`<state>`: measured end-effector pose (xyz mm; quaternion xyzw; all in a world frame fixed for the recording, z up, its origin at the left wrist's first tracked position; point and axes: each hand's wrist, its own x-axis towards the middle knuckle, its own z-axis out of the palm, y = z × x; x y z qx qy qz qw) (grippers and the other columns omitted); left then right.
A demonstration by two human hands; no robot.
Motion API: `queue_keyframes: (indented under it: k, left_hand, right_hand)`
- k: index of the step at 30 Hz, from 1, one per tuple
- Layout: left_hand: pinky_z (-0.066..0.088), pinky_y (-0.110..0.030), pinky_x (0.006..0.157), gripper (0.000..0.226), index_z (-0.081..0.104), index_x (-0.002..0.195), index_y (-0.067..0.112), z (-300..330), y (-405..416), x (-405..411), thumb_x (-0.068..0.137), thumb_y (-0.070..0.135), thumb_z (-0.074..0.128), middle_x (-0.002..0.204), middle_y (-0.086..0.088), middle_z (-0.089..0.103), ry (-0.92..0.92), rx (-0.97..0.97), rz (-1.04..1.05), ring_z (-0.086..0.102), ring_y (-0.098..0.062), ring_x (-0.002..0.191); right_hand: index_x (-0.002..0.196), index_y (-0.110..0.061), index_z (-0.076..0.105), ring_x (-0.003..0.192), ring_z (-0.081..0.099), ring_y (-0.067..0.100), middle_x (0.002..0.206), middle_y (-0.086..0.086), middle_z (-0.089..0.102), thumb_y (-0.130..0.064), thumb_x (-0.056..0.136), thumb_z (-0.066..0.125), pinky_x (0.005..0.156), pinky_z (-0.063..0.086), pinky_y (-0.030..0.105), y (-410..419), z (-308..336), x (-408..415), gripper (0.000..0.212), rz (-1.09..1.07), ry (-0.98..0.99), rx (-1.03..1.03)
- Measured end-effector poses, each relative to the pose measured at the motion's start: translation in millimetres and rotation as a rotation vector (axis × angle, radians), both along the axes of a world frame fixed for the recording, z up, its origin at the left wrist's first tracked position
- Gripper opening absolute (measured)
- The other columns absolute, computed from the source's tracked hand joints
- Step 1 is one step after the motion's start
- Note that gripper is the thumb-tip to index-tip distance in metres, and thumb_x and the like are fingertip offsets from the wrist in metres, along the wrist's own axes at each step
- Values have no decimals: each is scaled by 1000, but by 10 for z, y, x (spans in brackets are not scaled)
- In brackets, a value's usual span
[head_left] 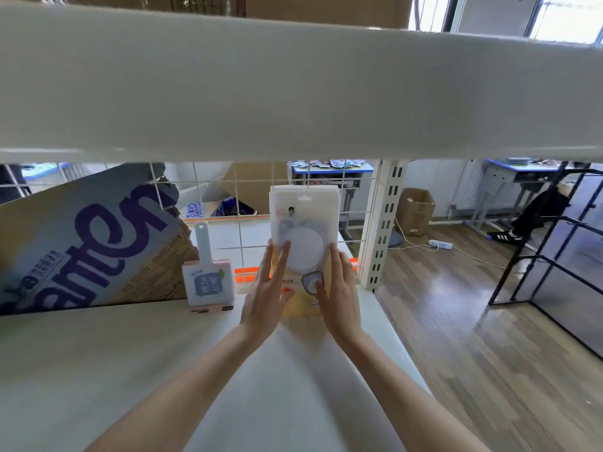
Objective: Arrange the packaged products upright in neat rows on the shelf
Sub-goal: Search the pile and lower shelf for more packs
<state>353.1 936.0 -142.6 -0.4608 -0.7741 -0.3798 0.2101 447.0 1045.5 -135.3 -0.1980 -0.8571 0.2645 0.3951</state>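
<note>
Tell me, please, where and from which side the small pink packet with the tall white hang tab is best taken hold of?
Probably by its wide pink lower body, pinching the flat front and back. The pink packet stands upright on the shelf with a tilted cardboard box close on its left, so come from the front or right. The narrow white tab on top looks too slim to steer it by.

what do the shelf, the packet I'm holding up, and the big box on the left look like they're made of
Shelf: probably painted metal, smooth matte off-white. Packet: likely frosted plastic film; the round item shows through it. Box: printed cardboard, brown with a torn edge.
</note>
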Motion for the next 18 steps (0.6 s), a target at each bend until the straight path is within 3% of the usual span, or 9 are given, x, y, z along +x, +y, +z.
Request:
queue_keyframes:
  k: [4,18]
  left_hand:
    - [54,-51,72,105,18,142,29,15,30,-31,63,6,82,152,-17,17,24,-26,8,44,-44,123]
    - [51,-53,77,92,24,143,20,18,-74,5,70,11,80,149,-23,25,70,-67,50,44,-48,122]
  right_hand:
    - [149,-13,16,139,24,26,153,9,23,-4,89,56,106,36,40,25,19,-37,72,-13,-20,19]
    - [149,-15,12,139,27,30,155,10,20,-18,94,54,106,36,44,-13,-14,38,69,-57,-109,64]
